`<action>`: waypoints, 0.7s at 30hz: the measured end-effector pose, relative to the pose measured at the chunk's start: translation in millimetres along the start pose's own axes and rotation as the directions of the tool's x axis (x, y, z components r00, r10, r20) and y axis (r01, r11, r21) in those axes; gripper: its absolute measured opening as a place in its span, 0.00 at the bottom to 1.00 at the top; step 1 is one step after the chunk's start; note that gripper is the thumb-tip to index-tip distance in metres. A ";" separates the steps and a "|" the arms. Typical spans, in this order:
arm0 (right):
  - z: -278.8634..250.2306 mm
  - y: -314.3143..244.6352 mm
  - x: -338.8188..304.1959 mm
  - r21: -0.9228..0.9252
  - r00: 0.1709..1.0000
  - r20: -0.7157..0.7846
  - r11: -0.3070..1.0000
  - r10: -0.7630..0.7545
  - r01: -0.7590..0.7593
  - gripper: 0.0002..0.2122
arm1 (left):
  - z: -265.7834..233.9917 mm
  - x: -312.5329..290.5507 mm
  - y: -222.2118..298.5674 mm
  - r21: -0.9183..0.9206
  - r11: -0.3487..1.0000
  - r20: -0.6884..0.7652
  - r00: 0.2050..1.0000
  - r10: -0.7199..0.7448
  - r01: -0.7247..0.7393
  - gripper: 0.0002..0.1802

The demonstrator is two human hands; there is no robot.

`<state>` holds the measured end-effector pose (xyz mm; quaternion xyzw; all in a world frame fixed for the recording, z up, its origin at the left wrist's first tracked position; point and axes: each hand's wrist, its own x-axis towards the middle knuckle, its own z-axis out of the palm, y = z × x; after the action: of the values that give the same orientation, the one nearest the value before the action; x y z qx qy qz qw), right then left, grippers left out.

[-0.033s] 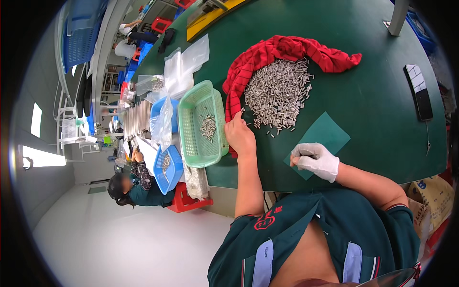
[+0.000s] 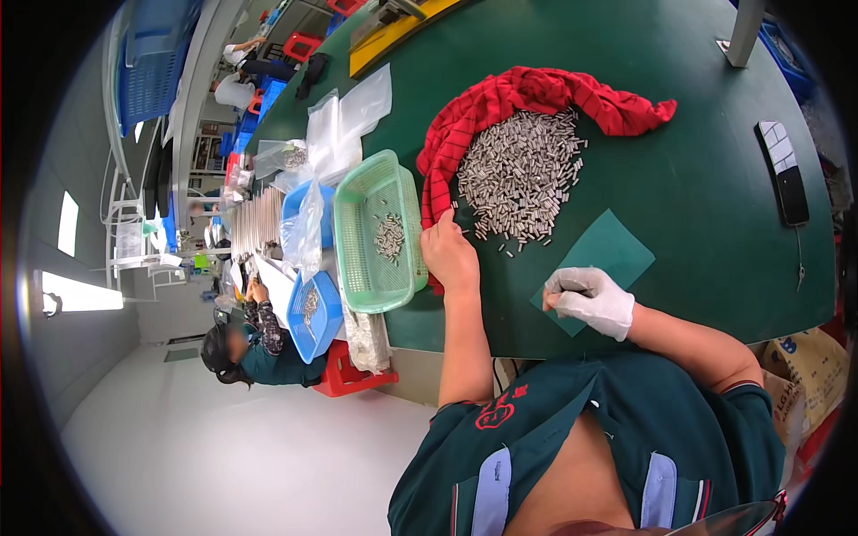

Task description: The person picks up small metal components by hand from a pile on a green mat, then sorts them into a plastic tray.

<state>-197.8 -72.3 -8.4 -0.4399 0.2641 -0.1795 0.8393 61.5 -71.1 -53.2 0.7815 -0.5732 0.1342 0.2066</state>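
Resting at the near left edge of the pile of small metal pins [image 2: 518,174], your bare left hand [image 2: 450,257] lies nearer; whether it grips anything, I cannot tell, while your gloved right hand [image 2: 590,299] stays fisted apart on the green mat [image 2: 617,250].

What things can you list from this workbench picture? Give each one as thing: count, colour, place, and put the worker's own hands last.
table: one, dark green, fills the upper right.
cloth: one, red striped, around the far side of the pile.
metal pieces: too many to count, silver, heaped on the cloth and table.
basket: one, light green mesh, left of the pile, a few pieces inside.
mat: one, green, flat near the table's front edge.
phone: one, dark, far right.
blue trays: two, left of the basket.
plastic bags: several, clear, beyond the basket.
left hand: bare, at the pile's near edge.
right hand: white glove, closed, on the mat.
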 end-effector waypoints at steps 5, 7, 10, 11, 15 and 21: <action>0.0 -0.6 0.5 0.009 1.000 -0.017 1.000 0.002 -0.002 0.07 | -9.8 1.3 13.6 -0.143 0.990 0.096 0.995 0.013 0.001 0.13; -2.7 3.1 1.3 0.006 1.000 0.000 1.000 0.000 0.000 0.08 | -12.4 8.2 12.3 -0.181 0.983 0.058 0.998 0.028 -0.017 0.14; -2.7 4.7 1.0 -0.004 1.000 0.016 1.000 -0.014 0.014 0.08 | -8.7 22.3 6.3 -0.129 0.989 0.023 0.997 0.071 -0.068 0.14; -2.3 4.8 0.7 -0.011 1.000 0.015 1.000 -0.027 0.027 0.07 | -5.5 25.4 4.0 -0.040 0.994 0.030 0.994 0.102 -0.101 0.14; 0.9 0.4 -0.2 0.017 0.999 -0.004 0.999 -0.052 0.052 0.07 | 6.1 29.1 -5.4 0.002 0.995 0.073 0.992 0.099 -0.100 0.15; -0.6 0.0 -0.6 -0.002 1.000 0.006 1.000 -0.007 0.007 0.07 | -0.5 23.0 4.3 0.015 0.990 0.132 0.982 0.135 -0.139 0.15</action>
<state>-198.7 -72.4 -8.5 -0.4422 0.2606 -0.1808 0.8390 64.5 -91.3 -41.8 0.7498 -0.6362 0.1037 0.1494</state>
